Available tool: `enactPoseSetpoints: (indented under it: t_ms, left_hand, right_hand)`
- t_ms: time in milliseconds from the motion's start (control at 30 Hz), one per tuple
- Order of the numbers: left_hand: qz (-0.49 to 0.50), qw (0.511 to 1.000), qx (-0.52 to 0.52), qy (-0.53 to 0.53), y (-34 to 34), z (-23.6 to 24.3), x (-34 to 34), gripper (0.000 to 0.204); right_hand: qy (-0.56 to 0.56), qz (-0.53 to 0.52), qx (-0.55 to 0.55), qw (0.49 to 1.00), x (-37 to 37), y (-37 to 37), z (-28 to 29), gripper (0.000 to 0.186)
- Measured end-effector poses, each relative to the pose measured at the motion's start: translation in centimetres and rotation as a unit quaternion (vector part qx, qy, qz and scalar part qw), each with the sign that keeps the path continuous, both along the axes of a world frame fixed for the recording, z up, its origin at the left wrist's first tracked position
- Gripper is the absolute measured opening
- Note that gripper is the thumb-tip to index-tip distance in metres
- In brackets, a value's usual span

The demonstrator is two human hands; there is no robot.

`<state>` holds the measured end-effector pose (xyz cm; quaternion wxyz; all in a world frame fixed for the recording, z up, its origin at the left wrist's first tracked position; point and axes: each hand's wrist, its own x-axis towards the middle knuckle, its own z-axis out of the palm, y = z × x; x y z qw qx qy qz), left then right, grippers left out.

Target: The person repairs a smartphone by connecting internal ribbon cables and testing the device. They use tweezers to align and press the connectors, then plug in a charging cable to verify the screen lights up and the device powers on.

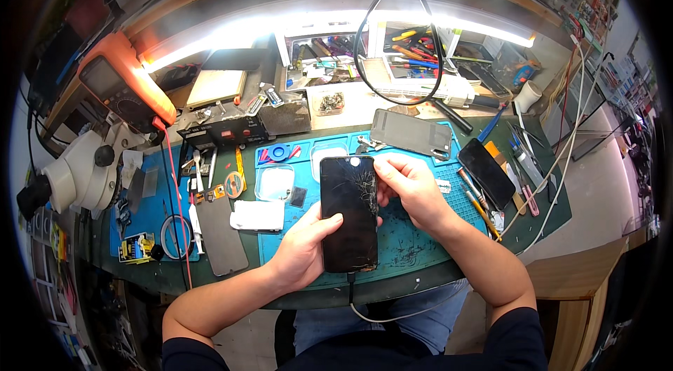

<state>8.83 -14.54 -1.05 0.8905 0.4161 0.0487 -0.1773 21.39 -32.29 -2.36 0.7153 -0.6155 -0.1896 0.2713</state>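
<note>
A black smartphone [347, 220] with a cracked screen is held upright above the blue repair mat [406, 245]. The cracks spread over its upper right part, and a cable [352, 287] is plugged into its lower end. My left hand [305, 241] grips the phone's lower left side, thumb lying on the glass. At the upper right edge, my right hand [410, 189] has its thumb and bent fingers against the phone; the fingertips are partly hidden behind it. Beyond the phone lies a grey phone case [411, 134] on the mat.
Another dark phone [486, 173] lies at the right, near screwdrivers [479, 206] and blue tweezers [493, 124]. To the left are a white box-like item [257, 215], a grey phone panel [221, 234], an orange multimeter [126, 80] and a microscope [77, 168]. A black cable loop [359, 42] hangs overhead.
</note>
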Motion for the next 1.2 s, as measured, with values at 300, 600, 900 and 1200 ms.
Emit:
enactPoseSetpoints:
  t_ms: [300, 600, 900, 1200]
  left_hand:
    - [0.003, 1.0, -0.006, -0.002, -0.1, 0.1, 0.0, 0.049]
    - [0.018, 1.0, -0.019, 0.0, 0.0, 0.2, -0.1, 0.046]
    - [0.025, 0.999, -0.017, -0.022, -0.4, 0.3, -0.1, 0.05]
    - [0.015, 0.999, -0.03, -0.023, -0.5, 0.5, -0.1, 0.05]
  right_hand:
    - [0.001, 0.005, -0.002, 1.0, 0.1, -0.2, -0.2, 0.026]
    - [0.002, -0.002, 0.007, 1.0, 0.1, 0.2, -0.6, 0.027]
    - [-0.021, 0.016, 0.003, 1.0, 0.2, 0.2, -0.6, 0.025]
    - [-0.02, 0.004, 0.022, 1.0, 0.3, 0.2, -0.9, 0.028]
